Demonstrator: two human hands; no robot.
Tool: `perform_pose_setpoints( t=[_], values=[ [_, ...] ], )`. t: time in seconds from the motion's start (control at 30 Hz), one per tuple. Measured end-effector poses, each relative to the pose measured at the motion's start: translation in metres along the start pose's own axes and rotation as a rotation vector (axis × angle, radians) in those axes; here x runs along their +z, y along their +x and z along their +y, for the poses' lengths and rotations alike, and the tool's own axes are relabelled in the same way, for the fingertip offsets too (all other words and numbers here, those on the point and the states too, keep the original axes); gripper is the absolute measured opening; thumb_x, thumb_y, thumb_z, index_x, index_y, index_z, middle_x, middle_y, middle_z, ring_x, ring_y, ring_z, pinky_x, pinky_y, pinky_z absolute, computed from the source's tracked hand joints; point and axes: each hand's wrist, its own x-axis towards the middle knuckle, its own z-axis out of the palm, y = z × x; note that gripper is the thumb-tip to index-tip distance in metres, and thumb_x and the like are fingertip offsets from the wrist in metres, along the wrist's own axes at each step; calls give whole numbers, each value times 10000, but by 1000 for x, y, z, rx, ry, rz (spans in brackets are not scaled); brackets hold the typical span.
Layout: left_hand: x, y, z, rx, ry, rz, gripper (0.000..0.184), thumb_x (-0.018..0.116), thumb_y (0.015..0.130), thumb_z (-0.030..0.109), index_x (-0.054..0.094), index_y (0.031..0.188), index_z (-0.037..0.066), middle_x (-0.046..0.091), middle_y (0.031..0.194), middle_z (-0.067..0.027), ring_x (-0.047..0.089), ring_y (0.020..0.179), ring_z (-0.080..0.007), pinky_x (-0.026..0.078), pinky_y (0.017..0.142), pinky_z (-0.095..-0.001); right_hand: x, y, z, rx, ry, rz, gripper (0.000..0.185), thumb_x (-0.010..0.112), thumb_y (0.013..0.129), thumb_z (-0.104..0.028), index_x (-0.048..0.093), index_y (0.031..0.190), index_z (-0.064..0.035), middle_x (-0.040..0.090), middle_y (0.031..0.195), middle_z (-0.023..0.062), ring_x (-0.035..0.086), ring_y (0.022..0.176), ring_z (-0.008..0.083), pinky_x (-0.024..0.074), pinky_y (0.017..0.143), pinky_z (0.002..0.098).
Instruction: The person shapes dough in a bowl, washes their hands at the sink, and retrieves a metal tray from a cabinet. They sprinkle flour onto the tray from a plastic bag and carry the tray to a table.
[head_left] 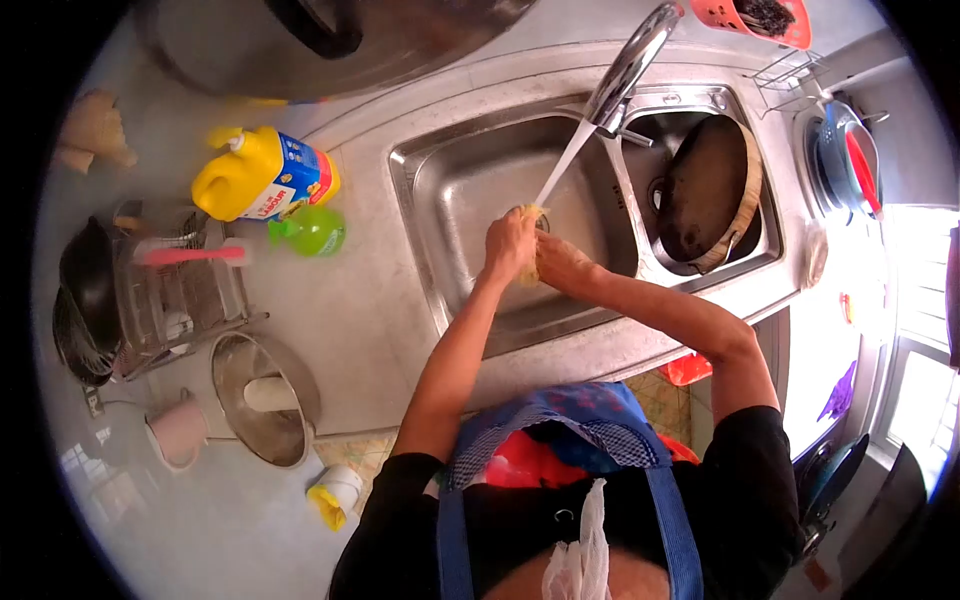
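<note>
Head view: cloth (pixel 529 273) under running water (pixel 564 163)!

The tap (pixel 630 72) pours, and the left hand (pixel 511 245) has fingers curled snugly round the yellowish cloth above the big basin (pixel 450 170)! The right hand (pixel 566 266) meets it too, fingers too hidden to tell how far closed. Yellow jug (pixel 228 188), green bottle (pixel 322 232): both on the desk (pixel 350 330), off left!

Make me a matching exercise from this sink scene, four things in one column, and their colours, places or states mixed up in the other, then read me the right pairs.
Column one:
1. Chrome faucet
2. Jug labelled LABOUR
3. Small squat bottle
4. Cloth or sponge

Column two:
A. Bright green
B. Between the left hand and the right hand
C. Pouring a stream of water
D. Mostly yellow and blue

Pairs: 1-C, 2-D, 3-A, 4-B.
</note>
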Motion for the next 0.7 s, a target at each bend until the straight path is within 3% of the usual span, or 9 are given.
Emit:
perform_pose_setpoints(
  t=[0.17,0.2,0.23,0.33,0.43,0.5,0.6,0.67,0.7],
  values=[
    [-4,18,-47,-217,-252,181,285,493,817,259,612,934,28,630,883,-170,596,800,-349,462,721,-407,-12,-8,-2,66,31,122,441,458,800,-217,480,1207,-49,402,1310,70,271,1277,196,134,1078,385],
    [8,26,-92,-164,-391,183,294,506,808,267,635,955,47,648,909,-113,623,785,-254,476,703,-344,-9,-11,-6,103,113,275,451,459,802,-196,458,1222,-31,388,1319,78,248,1290,194,140,1083,366],
    [-20,23,-86,-466,-497,-42,328,514,829,329,612,990,62,652,863,-92,600,707,-159,478,651,-298,-16,-16,-3,106,112,272,451,459,802,-196,458,1222,-31,388,1319,78,248,1290,194,140,1083,366],
    [-54,8,-84,-451,-803,-46,364,508,846,404,567,1009,85,621,817,-59,546,655,-105,466,589,-274,-37,-28,9,190,215,361,406,482,787,-144,479,1172,-15,420,1280,83,321,1246,211,263,1029,349],
    [-60,0,-44,-462,-1050,118,379,498,852,448,523,997,98,581,828,-48,517,662,-93,447,574,-270,-34,-25,10,333,705,555,254,494,828,-135,517,1047,-9,525,1103,60,468,1085,193,382,901,312],
    [-50,-1,-24,-505,-1250,22,363,503,854,436,527,984,98,561,829,-29,509,685,-85,441,595,-257,-36,-7,1,716,1842,719,176,480,890,-180,520,991,-41,539,916,15,518,850,146,422,758,262],
    [-13,-2,3,-443,-1452,-27,337,513,858,409,539,971,92,541,845,-3,498,734,-75,428,651,-236,-22,32,2,731,2580,1084,233,447,917,-236,513,923,-12,544,814,1,511,788,116,426,741,253],
    [-4,-12,8,-352,-1451,10,327,518,861,393,548,970,86,541,860,5,495,759,-73,421,686,-227,-19,34,-5,944,2538,1166,197,457,900,-204,511,909,-14,551,787,63,528,725,168,440,683,291],
    [-5,-15,10,-406,-1441,-9,318,521,864,375,556,971,78,538,868,11,492,777,-75,414,703,-228,-11,28,-3,948,2134,952,184,461,892,-193,509,908,-17,550,768,101,539,705,208,439,655,305]
  ],
)
